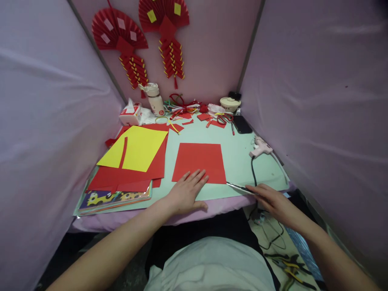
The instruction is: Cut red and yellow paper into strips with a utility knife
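Observation:
A red sheet of paper (198, 161) lies flat on the pale green tabletop. My left hand (189, 192) rests palm down over its near edge, fingers stretched out. In my right hand (266, 198) is a slim silver-bladed tool (239, 186) with a dark rear part; its exact kind cannot be made out. The tool's tip is at the sheet's near right corner, and I cannot tell whether it touches. My right fingers are closed around its back end, beyond the table's front edge.
At left, yellow paper (136, 147) and red sheets lie on a stack of booklets (115, 198). A glue gun (260, 147) with a cord, a phone (241, 124) and red scissors (224, 118) are at right. A tissue box (131, 115) and bottle (154, 99) stand behind.

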`<control>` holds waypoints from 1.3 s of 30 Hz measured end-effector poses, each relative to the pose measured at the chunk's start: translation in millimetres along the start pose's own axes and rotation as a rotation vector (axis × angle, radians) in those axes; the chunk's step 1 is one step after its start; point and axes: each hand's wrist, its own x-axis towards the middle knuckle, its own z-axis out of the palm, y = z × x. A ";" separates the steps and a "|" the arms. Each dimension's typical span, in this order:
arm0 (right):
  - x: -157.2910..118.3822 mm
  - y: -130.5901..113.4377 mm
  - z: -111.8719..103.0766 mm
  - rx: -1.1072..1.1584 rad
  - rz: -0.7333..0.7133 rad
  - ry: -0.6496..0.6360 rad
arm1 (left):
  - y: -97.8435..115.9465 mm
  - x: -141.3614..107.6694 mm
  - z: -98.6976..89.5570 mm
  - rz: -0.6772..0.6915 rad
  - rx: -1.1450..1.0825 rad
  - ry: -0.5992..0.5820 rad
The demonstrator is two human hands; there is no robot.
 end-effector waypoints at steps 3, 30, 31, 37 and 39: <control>0.6 2.4 -1.1 -0.052 0.028 0.040 | -3.9 20.4 -7.9 0.019 0.022 0.028; -1.9 -17.0 13.0 -0.032 0.074 0.015 | -34.1 60.6 -5.2 0.367 -0.070 -0.075; -1.9 -19.4 14.5 -0.044 0.079 0.011 | -34.0 60.5 -5.2 0.367 -0.069 -0.074; 1.3 -27.9 23.2 -0.077 0.085 0.010 | -35.2 60.4 -4.2 0.375 -0.074 -0.061; 3.1 -31.3 25.7 -0.106 0.084 -0.003 | -35.5 60.5 -3.9 0.374 -0.072 -0.060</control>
